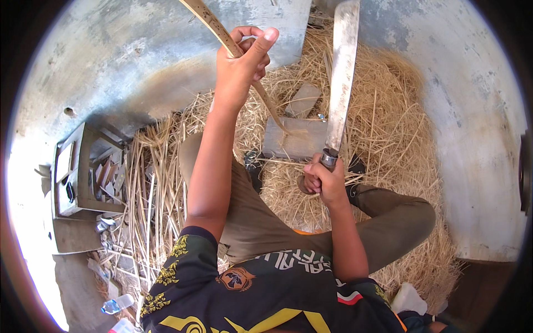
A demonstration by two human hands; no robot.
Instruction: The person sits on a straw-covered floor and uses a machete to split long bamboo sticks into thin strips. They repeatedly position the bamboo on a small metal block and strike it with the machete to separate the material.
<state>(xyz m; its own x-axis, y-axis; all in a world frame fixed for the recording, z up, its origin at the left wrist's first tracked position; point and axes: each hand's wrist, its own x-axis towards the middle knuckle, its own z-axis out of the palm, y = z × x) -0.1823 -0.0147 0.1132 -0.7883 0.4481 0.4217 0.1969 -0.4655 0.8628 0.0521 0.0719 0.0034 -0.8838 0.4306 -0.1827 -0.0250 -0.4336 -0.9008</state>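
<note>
Left hand [241,66] grips cane strip [222,33], its lower end resting on wood block [297,139] amid straw [388,111]; right hand [325,180] clenched on machete [341,77], blade raised; risk: a glancing blow could strike the near knee or left forearm.

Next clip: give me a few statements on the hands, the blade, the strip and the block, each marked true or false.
1. The right hand grips the handle of a long blade. True.
2. The left hand is empty. False: it holds a thin cane strip.
3. The strip's lower end reaches a wooden block. True.
4. The block lies on bare concrete. False: it lies on straw.
5. The blade points down at the lap. False: it points up, away from the person.
</note>
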